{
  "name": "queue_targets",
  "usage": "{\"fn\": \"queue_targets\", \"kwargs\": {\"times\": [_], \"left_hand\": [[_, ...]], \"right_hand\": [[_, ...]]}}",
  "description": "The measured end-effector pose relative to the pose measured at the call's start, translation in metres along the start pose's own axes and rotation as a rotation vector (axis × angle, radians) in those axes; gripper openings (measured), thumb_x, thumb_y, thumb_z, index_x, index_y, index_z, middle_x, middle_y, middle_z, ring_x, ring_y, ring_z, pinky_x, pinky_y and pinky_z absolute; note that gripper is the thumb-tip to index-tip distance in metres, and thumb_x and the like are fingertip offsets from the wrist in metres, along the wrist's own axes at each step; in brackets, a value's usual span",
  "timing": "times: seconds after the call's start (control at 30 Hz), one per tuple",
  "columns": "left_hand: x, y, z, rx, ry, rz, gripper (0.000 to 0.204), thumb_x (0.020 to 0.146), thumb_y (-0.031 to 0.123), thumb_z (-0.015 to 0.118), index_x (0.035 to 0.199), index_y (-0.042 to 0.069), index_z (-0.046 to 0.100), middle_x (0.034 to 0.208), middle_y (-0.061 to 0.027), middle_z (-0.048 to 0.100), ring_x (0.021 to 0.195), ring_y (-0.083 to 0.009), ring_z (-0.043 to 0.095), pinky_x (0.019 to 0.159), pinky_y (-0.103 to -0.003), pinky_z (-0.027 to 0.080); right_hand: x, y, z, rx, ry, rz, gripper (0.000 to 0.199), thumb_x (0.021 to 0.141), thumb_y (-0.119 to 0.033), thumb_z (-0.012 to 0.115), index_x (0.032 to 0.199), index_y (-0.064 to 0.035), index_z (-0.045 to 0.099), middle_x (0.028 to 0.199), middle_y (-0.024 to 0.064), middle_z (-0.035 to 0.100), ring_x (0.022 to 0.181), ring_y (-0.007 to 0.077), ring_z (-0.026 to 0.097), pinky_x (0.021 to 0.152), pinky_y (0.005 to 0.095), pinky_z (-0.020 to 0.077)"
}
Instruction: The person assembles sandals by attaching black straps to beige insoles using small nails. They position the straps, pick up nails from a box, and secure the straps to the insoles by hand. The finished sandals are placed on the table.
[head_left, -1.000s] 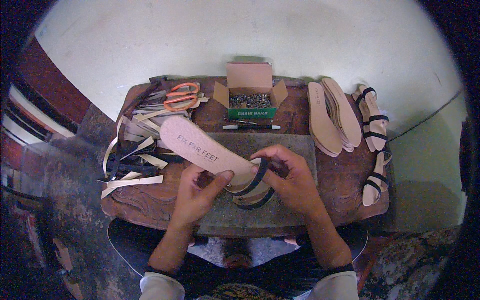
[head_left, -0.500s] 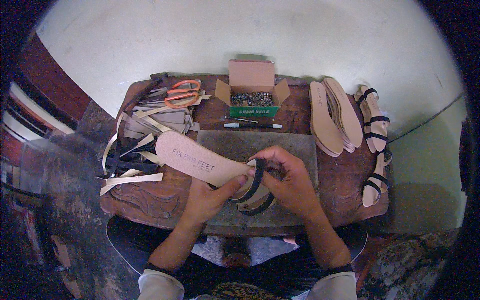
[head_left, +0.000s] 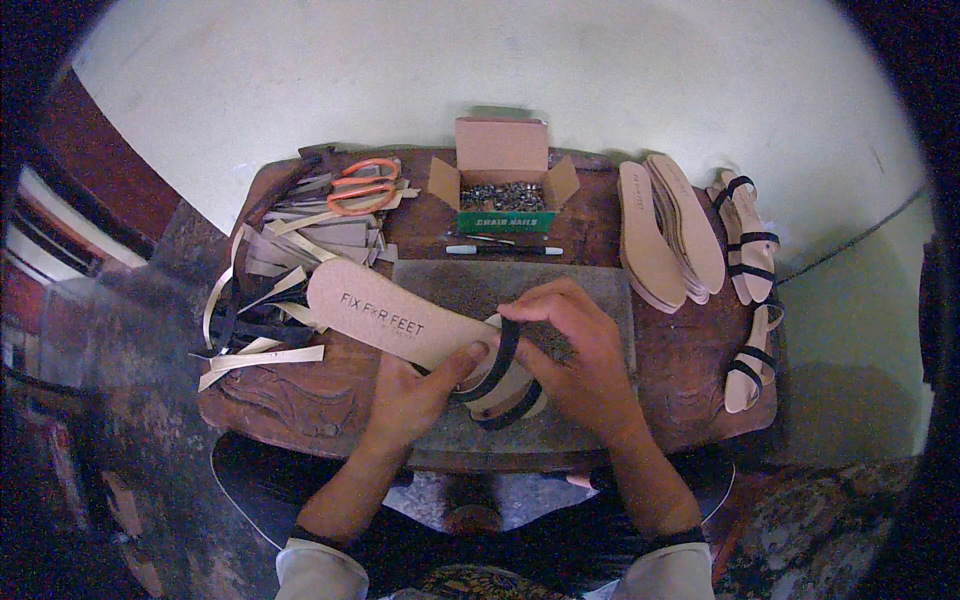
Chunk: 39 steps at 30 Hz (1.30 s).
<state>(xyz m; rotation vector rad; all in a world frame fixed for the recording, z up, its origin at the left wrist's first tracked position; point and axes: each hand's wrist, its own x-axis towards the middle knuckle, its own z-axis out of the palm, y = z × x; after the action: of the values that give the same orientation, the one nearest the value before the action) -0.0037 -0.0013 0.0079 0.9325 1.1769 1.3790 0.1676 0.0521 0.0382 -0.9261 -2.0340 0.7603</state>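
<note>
- Our left hand is closed on the sandal, thumb on top, fingers mostly hidden beneath.
- Our right hand is partly curled, fingertips gripping the upper end of one black strap; we cannot tell exactly where its thumb presses.
- Between our hands and reaching past the left one, the sandal slants, its long axis running from far left to near right.
- Its bare end juts beyond our left hand; the strapped end, with a second strap, sits nearer our right.
</note>
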Motion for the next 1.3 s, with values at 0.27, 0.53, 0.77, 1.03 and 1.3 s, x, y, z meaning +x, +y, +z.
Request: {"fn": "queue_targets", "kwargs": {"times": [0.27,0.53,0.77,1.03,1.3], "left_hand": [[0.000,-0.003,0.002,0.012,0.059,-0.026,0.020,0.083,0.006,0.065,0.100,-0.003,0.060,0.094,-0.0103,0.066,0.084,-0.0165,0.064,0.073,-0.028,0.052],[0.001,0.002,0.000,0.046,0.097,-0.043,0.026,0.081,0.010,0.068,0.102,-0.002,0.059,0.096,-0.0107,0.065,0.085,-0.0174,0.064,0.076,-0.029,0.051],[0.010,0.007,-0.012,0.013,0.144,-0.091,0.028,0.081,0.012,0.068,0.103,-0.003,0.059,0.099,-0.0114,0.065,0.091,-0.0178,0.062,0.080,-0.030,0.049],[0.015,0.008,-0.017,-0.082,0.154,-0.078,0.027,0.082,0.009,0.067,0.104,-0.003,0.058,0.100,-0.0105,0.064,0.091,-0.0176,0.062,0.081,-0.029,0.049],[0.021,-0.011,-0.021,-0.162,0.140,-0.037,0.028,0.082,0.010,0.068,0.105,-0.003,0.057,0.100,-0.0104,0.064,0.090,-0.0181,0.062,0.081,-0.030,0.048]], "right_hand": [[-0.003,0.000,0.006,0.071,-0.049,-0.008,0.028,0.070,0.001,0.066,0.096,-0.0068,0.062,0.101,0.0107,0.059,0.098,0.0301,0.055,0.087,0.0390,0.0451],[0.003,-0.007,-0.002,-0.048,-0.035,-0.058,0.032,0.068,0.001,0.071,0.099,-0.0062,0.065,0.099,0.0089,0.061,0.094,0.0250,0.060,0.083,0.0337,0.0468],[0.017,0.011,-0.020,-0.059,0.024,0.012,0.023,0.078,-0.010,0.069,0.100,-0.0073,0.066,0.095,0.0095,0.065,0.089,0.0217,0.061,0.077,0.0323,0.0475],[0.087,0.059,-0.007,-0.227,0.081,0.140,0.014,0.080,-0.011,0.065,0.092,-0.0039,0.066,0.087,0.0110,0.067,0.081,0.0217,0.063,0.073,0.0326,0.0488],[0.143,0.103,0.014,-0.676,-0.083,0.186,0.014,0.075,-0.015,0.065,0.088,-0.0074,0.068,0.085,0.0150,0.067,0.085,0.0321,0.063,0.078,0.0421,0.0499]]}}
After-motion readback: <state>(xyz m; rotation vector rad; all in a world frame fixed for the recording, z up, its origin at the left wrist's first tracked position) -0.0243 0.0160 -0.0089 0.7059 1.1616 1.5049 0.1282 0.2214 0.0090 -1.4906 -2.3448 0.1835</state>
